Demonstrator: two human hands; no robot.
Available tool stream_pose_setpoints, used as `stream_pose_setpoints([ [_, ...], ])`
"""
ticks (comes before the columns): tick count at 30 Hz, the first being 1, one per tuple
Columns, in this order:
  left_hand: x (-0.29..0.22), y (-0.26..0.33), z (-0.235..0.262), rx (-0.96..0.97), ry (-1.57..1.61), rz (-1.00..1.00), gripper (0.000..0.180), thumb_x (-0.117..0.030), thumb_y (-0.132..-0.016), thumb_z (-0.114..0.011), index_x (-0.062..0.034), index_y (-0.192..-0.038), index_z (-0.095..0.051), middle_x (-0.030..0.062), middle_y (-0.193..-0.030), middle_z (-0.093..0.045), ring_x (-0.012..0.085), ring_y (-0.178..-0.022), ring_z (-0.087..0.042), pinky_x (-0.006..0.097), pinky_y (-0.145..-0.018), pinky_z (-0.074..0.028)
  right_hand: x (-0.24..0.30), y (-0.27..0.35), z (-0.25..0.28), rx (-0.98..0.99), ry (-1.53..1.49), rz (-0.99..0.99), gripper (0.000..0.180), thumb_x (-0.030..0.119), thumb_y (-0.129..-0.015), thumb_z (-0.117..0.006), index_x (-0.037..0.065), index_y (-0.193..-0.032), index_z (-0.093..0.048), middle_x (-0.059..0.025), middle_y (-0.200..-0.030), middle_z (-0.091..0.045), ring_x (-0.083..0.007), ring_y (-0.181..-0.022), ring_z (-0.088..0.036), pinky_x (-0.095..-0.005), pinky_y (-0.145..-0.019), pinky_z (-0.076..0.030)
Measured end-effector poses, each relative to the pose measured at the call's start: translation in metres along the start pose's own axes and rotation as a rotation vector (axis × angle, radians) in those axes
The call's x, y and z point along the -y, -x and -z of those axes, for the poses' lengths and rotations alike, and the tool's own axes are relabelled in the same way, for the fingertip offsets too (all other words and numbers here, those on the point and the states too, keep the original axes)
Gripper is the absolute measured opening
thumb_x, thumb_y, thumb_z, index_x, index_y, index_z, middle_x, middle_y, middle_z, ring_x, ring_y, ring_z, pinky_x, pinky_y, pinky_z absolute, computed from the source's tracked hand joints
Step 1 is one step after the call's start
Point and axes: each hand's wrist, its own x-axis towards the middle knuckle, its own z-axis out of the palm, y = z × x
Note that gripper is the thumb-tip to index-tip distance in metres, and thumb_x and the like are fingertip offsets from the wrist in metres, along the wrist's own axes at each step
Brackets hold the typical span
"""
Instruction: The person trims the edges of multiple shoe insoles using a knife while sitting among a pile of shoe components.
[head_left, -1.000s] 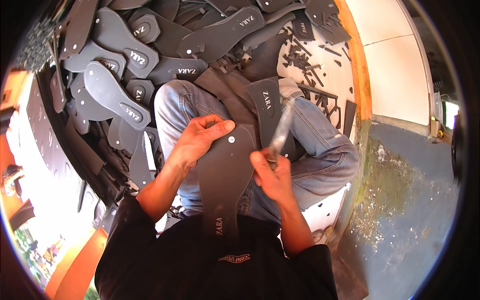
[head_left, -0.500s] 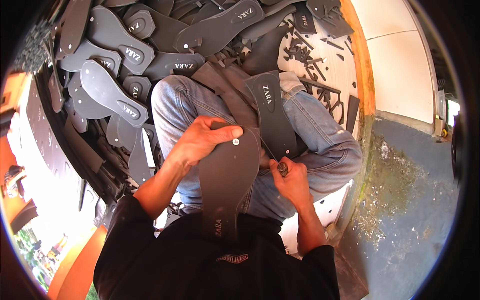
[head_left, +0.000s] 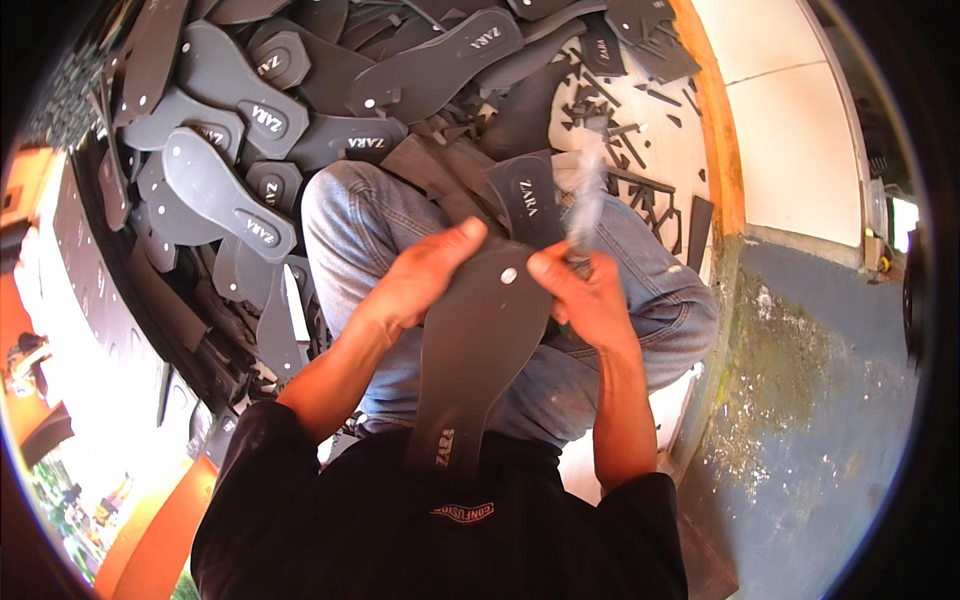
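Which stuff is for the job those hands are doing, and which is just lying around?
For the job, it seems:
sole between left hand and right hand
blurred knife in right hand

Probably just lying around:
piled soles
scraps

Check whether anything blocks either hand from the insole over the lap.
Nothing visible does. The right hand has its thumb at the insole's upper right edge; the left hand is at the upper left, though blur hides whether it touches. The knife in the right hand points away from the insole.
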Motion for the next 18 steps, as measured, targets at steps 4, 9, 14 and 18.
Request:
stream_pose_setpoints([
  [4, 0.043, -0.049, 0.012, 0.15, 0.303, -0.51, 0.036, -0.037, -0.093, -0.052, -0.0028, -0.104, -0.057, 0.0071, -0.085, -0.062, 0.0101, -0.063, -0.057, 0.024, -0.055, -0.047, 0.009, 0.008, 0.01, -0.263, -0.35, 0.104, 0.026, 0.025, -0.087, -0.064, 0.002, -0.075, -0.059, -0.0003, -0.055, -0.051, -0.0061, -0.038, -0.039, -0.0226, -0.036, -0.029],
  [9, 0.064, -0.041, -0.051, 0.106, 0.273, -0.527, 0.023, -0.027, -0.088, -0.062, -0.0062, -0.097, -0.054, 0.0033, -0.068, -0.053, 0.0093, -0.049, -0.047, 0.021, -0.04, -0.037, -0.009, 0.029, -0.009, -0.226, -0.286, 0.222, 0.025, 0.019, -0.088, -0.064, 0.002, -0.074, -0.051, -0.0112, -0.067, -0.063, -0.0068, -0.042, -0.04, -0.0226, -0.039, -0.031],
  [14, 0.063, -0.036, -0.08, -0.045, 0.417, -0.399, 0.025, -0.031, -0.087, -0.063, -0.0078, -0.091, -0.054, 0.001, -0.06, -0.048, 0.0088, -0.042, -0.041, 0.021, -0.036, -0.03, -0.042, 0.055, 0.011, -0.432, 0.162, 0.245, 0.035, 0.027, -0.088, -0.063, 0.001, -0.068, -0.051, -0.0065, -0.054, -0.053, -0.0123, -0.042, -0.041, -0.0282, -0.041, -0.034],
  [18, 0.07, -0.036, -0.082, 0.015, 0.406, -0.392, 0.023, -0.029, -0.088, -0.062, -0.0076, -0.09, -0.054, 0.0006, -0.059, -0.049, 0.0081, -0.041, -0.042, 0.021, -0.034, -0.03, -0.056, 0.083, 0.04, -0.497, 0.662, 0.073, 0.04, 0.028, -0.088, -0.064, 0.001, -0.062, -0.048, -0.0114, -0.046, -0.044, -0.0227, -0.04, -0.044, -0.0346, -0.043, -0.036],
])
